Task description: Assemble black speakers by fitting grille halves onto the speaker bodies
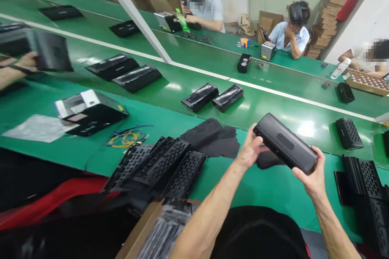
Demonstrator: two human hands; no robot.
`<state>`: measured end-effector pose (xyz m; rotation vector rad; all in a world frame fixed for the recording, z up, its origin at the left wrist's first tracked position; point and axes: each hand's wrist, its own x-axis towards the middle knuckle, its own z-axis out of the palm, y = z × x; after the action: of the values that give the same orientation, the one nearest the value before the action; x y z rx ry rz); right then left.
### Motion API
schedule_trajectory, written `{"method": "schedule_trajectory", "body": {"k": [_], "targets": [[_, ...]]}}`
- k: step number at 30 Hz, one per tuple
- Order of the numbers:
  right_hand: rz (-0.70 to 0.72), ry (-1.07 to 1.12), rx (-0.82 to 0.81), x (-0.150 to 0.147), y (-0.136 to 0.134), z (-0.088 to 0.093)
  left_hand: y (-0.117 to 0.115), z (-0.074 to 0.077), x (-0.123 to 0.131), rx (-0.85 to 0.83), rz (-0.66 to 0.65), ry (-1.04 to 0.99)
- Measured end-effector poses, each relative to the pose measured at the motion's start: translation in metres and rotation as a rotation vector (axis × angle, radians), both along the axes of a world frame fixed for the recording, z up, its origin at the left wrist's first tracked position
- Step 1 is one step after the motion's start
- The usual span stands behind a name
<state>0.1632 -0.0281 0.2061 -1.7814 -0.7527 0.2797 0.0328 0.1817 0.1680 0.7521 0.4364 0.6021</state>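
A black speaker housing [287, 142], long with rounded edges and an oval recess on its face, is held tilted above the table's near side. My left hand [251, 149] grips its left end, thumb by the corner. At the opposite end, my right hand [313, 172] has its fingers wrapped round the edge. Below the housing lies a piece of black cloth [267, 160], partly covered by it. More black cloth [212, 139] is spread to the left. Several black perforated grilles [185, 174] are piled left of my left forearm.
Speaker housings [200, 97] sit on the green conveyor [267, 107] ahead. More perforated parts [369, 182] stack at right. A box-shaped device [94, 111] and yellow-blue wires [127, 136] lie left. A carton [146, 222] stands below. Co-workers sit across; another person's hand [28, 62] shows at left.
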Motion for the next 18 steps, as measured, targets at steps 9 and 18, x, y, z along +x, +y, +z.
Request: {"method": "schedule_trajectory", "body": {"k": [9, 18], "targets": [[0.211, 0.219, -0.021, 0.003, -0.012, 0.017, 0.058, 0.037, -0.033, 0.632, -0.274, 0.179], [0.236, 0.211, -0.082, 0.008, -0.019, 0.019, 0.026, 0.036, -0.043, 0.64, -0.11, 0.188]]}}
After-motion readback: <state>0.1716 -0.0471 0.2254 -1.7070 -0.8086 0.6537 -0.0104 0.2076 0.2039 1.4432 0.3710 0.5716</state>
